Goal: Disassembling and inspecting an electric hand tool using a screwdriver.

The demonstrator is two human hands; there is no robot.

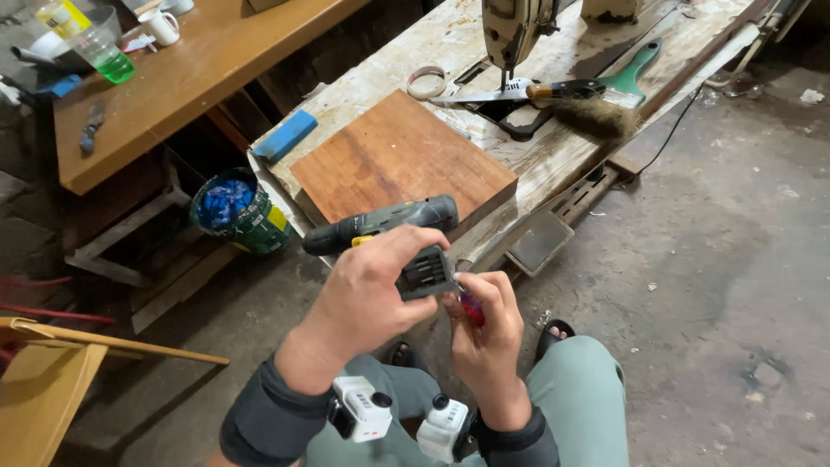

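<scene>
My left hand (373,290) grips a grey cordless drill (389,220) by its handle, with the chuck pointing left and the battery base toward my right hand. My right hand (486,333) pinches a small screwdriver with a red handle (471,308), its metal tip touching the base of the drill. Both hands hover above my lap, just in front of a thick brown wooden block (398,160) that lies on the worn white workbench (553,156).
On the bench lie a blue block (285,136), a tape ring (426,82), a knife (519,90), a green-handled brush (605,108) and a sewing machine head (514,26). A green bucket (238,207) stands below. A brown table (190,78) with cups is at left. A yellow wooden frame (52,372) is at lower left.
</scene>
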